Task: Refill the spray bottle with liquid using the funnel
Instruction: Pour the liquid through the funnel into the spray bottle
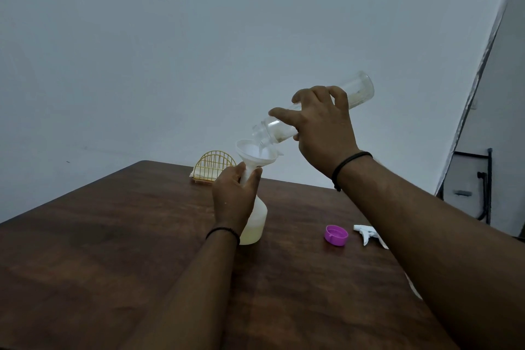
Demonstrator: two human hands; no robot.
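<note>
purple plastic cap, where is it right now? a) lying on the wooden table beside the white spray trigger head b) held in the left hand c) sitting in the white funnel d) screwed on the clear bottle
a: the purple plastic cap lies on the brown wooden table, just left of the white spray trigger head, with neither hand touching it.

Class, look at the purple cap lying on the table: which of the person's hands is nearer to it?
Left, by a small margin. The left hand grips the spray bottle's neck, to the left of the purple cap. The right hand is raised well above it, tipping the clear bottle.
</note>
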